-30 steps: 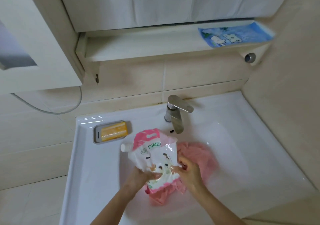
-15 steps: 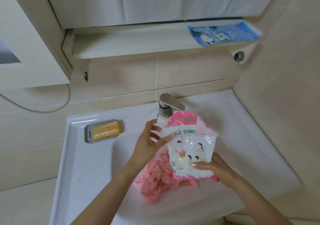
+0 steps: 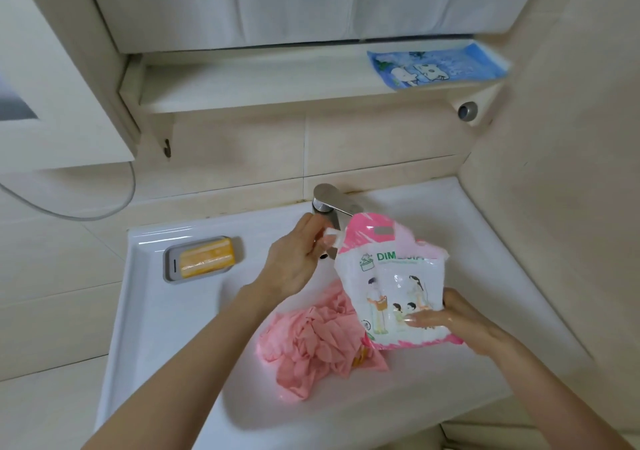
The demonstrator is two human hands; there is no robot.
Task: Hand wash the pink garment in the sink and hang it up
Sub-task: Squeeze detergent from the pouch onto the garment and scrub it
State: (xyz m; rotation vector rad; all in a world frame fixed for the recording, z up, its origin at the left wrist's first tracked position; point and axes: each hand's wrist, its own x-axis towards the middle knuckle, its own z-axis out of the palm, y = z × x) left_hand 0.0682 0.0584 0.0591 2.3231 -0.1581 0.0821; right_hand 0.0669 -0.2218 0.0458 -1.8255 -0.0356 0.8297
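Note:
The pink garment (image 3: 313, 340) lies crumpled in the white sink (image 3: 180, 328), below the tap. Above it I hold a pink and white detergent pouch (image 3: 394, 286) upright. My right hand (image 3: 446, 318) grips the pouch's lower right side, its fingers lying across the front. My left hand (image 3: 298, 259) pinches the white cap at the pouch's top left spout, just in front of the tap. The garment's right part is hidden behind the pouch.
A chrome tap (image 3: 329, 203) stands at the sink's back edge. A grey dish with a yellow soap bar (image 3: 204, 258) sits on the sink's back left corner. A blue packet (image 3: 436, 68) lies on the shelf above. A tiled wall closes the right side.
The pouch went from lying over the garment to upright and further right. My left hand left its lower side and took hold of the cap. My right hand slid to the lower right.

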